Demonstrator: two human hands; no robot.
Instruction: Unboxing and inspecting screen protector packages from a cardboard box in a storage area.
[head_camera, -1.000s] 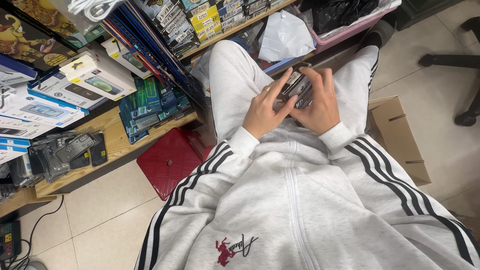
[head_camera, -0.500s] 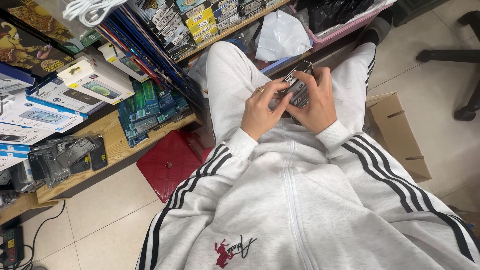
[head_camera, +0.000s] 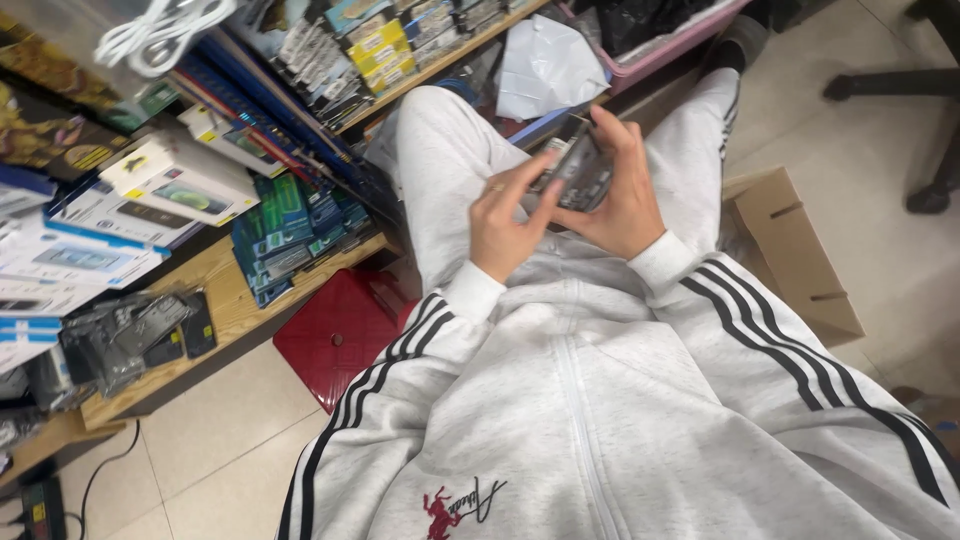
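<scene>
While both hands, left hand (head_camera: 512, 215) and right hand (head_camera: 618, 190), grip the small dark packet (head_camera: 578, 172) over the lap at 12 o'clock, I'd keep thumbs steady, no yanking.

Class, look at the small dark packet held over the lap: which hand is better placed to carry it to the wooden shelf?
Probably the left hand: it grips the dark packet on the side nearer the wooden shelf; the right hand lies farther off.
</scene>
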